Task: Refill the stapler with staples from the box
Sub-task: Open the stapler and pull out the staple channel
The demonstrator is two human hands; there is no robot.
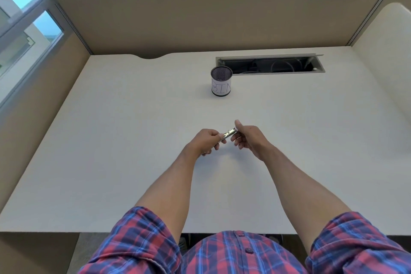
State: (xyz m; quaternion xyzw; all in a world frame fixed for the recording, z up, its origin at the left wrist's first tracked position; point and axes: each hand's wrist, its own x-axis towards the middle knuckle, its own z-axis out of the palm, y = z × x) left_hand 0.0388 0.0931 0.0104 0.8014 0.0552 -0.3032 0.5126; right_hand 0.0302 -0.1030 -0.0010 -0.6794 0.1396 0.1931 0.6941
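I observe both hands raised above the middle of the table (111,140), meeting on one small silver metal object (229,133), which I take to be the stapler or its metal magazine; at this size I cannot tell which. The left hand (205,141) has its fingers curled round the object's left end, and the right hand (246,138) pinches the right end, thumb pointing up and away, lower fingers loosely bent beneath. The object hangs tilted, right end higher, clear of the table. I see no box of staples anywhere in view, so I judge that the refill cannot proceed until it is found; reaching for it one-handed would leave the object held by a light pinch only. The main risk I note is a drop: the piece is small and smooth-looking, held at its tips with nothing beneath it but open table. A second risk is a sprung part snapping shut on a fingertip if the mechanism is being pulled open, though I cannot confirm that it is. A mesh cup labelled "BIN" (221,82) stands farther back, just beside a cable slot (270,64) at the far right, into which loose staples could fall.
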